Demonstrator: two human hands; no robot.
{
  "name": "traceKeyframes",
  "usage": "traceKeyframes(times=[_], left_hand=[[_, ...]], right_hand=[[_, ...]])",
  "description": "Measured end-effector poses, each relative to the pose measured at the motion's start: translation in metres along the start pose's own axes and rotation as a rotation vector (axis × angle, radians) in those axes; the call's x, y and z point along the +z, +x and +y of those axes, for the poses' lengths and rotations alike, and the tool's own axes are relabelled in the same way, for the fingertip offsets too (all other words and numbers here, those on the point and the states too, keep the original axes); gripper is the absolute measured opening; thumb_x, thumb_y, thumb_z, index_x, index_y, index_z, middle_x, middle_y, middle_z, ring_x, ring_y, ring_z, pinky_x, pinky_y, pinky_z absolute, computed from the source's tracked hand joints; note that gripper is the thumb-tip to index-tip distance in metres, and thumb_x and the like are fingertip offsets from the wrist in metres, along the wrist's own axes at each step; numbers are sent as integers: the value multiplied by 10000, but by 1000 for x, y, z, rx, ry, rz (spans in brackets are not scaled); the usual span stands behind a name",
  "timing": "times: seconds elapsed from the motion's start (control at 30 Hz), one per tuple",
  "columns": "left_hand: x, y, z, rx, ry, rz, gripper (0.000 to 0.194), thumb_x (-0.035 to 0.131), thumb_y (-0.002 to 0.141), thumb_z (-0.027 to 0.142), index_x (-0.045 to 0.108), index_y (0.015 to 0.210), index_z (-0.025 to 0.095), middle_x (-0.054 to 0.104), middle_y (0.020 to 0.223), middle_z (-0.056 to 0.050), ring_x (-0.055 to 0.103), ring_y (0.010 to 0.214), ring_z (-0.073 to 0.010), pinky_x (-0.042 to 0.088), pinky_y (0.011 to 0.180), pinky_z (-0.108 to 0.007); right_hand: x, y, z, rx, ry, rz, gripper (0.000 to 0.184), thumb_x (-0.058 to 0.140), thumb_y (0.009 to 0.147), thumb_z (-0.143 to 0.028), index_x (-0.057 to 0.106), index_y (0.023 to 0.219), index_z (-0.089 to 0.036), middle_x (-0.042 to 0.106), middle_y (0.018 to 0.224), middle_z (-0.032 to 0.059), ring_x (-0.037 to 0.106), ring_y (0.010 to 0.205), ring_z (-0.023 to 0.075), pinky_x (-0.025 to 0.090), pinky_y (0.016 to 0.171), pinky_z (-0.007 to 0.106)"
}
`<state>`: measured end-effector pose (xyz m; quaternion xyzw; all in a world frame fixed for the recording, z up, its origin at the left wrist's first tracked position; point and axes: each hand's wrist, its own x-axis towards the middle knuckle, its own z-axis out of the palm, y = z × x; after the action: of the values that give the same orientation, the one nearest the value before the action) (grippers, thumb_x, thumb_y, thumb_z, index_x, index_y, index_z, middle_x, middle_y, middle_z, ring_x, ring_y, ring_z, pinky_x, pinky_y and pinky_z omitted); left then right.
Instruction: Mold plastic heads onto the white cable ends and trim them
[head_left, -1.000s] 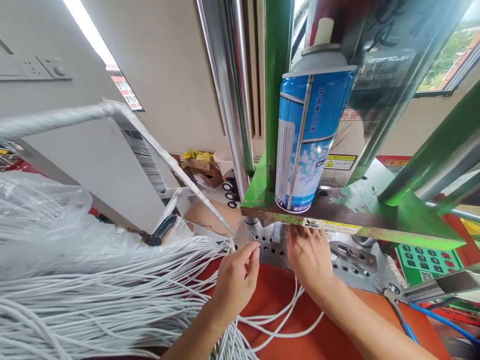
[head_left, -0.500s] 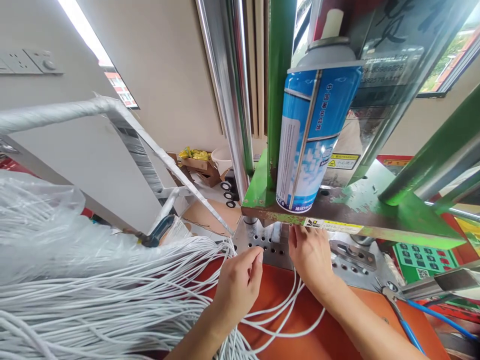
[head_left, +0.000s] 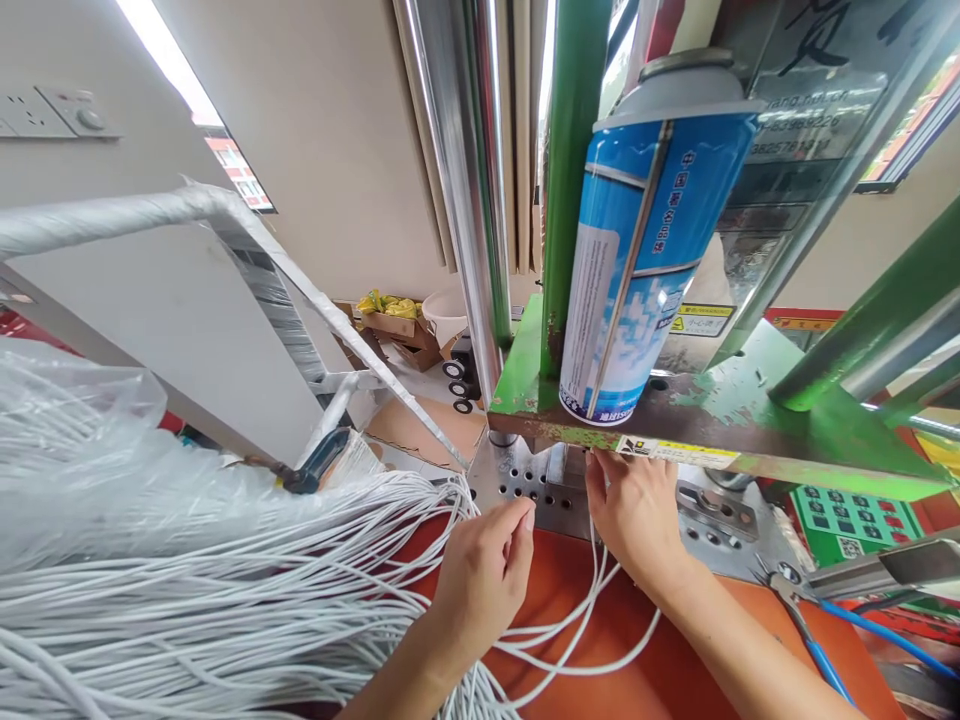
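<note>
My left hand [head_left: 487, 560] is closed, thumb and forefinger together, above the orange table [head_left: 547, 590]; what it holds, if anything, is hidden. My right hand [head_left: 637, 505] reaches in just under the front edge of the green press plate [head_left: 750, 405], fingers curled and their tips hidden. White cables [head_left: 592, 595] run up to the palm side of that hand, and it appears to grip them. Under the plate lies a metal base with holes [head_left: 517, 480]. A large bundle of white cables [head_left: 300, 600] spreads below and left of my left hand.
A blue spray can [head_left: 652, 270] stands upright on the plate, between green posts [head_left: 570, 200]. Blue-handled pliers [head_left: 799, 610] lie at right, near a green button panel [head_left: 855, 520]. On the left are a wrapped frame [head_left: 300, 300] and plastic-covered cables [head_left: 90, 450].
In the view, both hands sit slightly further right; the can and plate have shifted right too, as the camera moved a little. Both hands keep nearly the same pose.
</note>
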<state>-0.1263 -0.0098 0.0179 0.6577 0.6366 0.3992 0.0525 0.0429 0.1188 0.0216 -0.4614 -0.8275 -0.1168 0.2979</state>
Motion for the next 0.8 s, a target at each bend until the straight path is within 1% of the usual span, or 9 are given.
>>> traceKeyframes(times=[0.13, 0.27, 0.37, 0.4, 0.47, 0.57, 0.63, 0.7, 0.8], left_hand=[[2, 1, -3, 0, 1, -3, 239, 464, 1071, 202, 701, 1095, 194, 755, 849, -30, 659, 668, -153, 477, 649, -269], [3, 1, -6, 37, 16, 18, 234, 458, 1073, 190, 692, 1081, 195, 743, 856, -40, 679, 712, -165, 508, 679, -280], [3, 7, 5, 132, 83, 46, 241, 452, 1059, 154, 688, 1081, 191, 733, 884, -69, 703, 815, -200, 556, 763, -320], [4, 12, 11, 176, 113, 36, 252, 449, 1047, 131, 687, 1109, 187, 741, 935, -87, 711, 880, -216, 570, 803, -340], [8, 25, 26, 283, 181, -14, 304, 448, 1019, 88, 669, 1212, 168, 749, 1131, -132, 701, 1079, -255, 577, 938, -397], [22, 52, 44, 427, 299, -124, 384, 469, 1005, 94, 601, 1364, 128, 675, 1399, -155, 597, 1332, -295, 471, 1159, -480], [35, 68, 47, 449, 369, -184, 388, 491, 1005, 122, 588, 1381, 121, 679, 1397, -148, 592, 1333, -299, 439, 1179, -495], [46, 78, 45, 423, 409, -224, 358, 507, 997, 133, 609, 1341, 134, 712, 1319, -134, 632, 1251, -294, 469, 1124, -486], [61, 81, 35, 388, 428, -216, 301, 521, 987, 150, 644, 1261, 161, 736, 1245, -121, 660, 1172, -298, 496, 1048, -471]], right_hand=[[-4, -3, 6, -21, 35, -51, 311, 455, 1084, -303, 750, 1081, -202, 740, 1028, 135, 595, 954, 311, 379, 862, 442], [-23, -14, 27, -92, 81, -119, 346, 402, 1118, -362, 695, 1116, -179, 741, 1097, 124, 619, 1020, 295, 413, 924, 444], [-36, -26, 45, -176, 52, -120, 405, 369, 1124, -362, 621, 1328, -120, 703, 1299, 174, 595, 1203, 335, 385, 1038, 511], [-39, -29, 50, -203, 35, -119, 432, 368, 1122, -363, 588, 1386, -100, 688, 1339, 186, 581, 1242, 348, 367, 1069, 536], [-41, -33, 55, -232, 7, -126, 456, 371, 1116, -350, 555, 1434, -80, 687, 1350, 192, 583, 1242, 360, 355, 1082, 564], [-41, -31, 54, -241, -7, -157, 441, 369, 1105, -308, 545, 1450, -97, 687, 1361, 180, 598, 1209, 354, 374, 1047, 555], [-39, -28, 51, -244, -18, -176, 435, 372, 1100, -292, 542, 1453, -104, 684, 1368, 179, 600, 1218, 357, 381, 1029, 549], [-37, -25, 49, -236, -36, -194, 419, 370, 1099, -282, 560, 1425, -101, 701, 1329, 181, 615, 1196, 361, 386, 1001, 542], [-35, -24, 47, -226, -62, -199, 378, 384, 1095, -273, 613, 1349, -111, 737, 1229, 174, 653, 1086, 349, 397, 910, 495]])
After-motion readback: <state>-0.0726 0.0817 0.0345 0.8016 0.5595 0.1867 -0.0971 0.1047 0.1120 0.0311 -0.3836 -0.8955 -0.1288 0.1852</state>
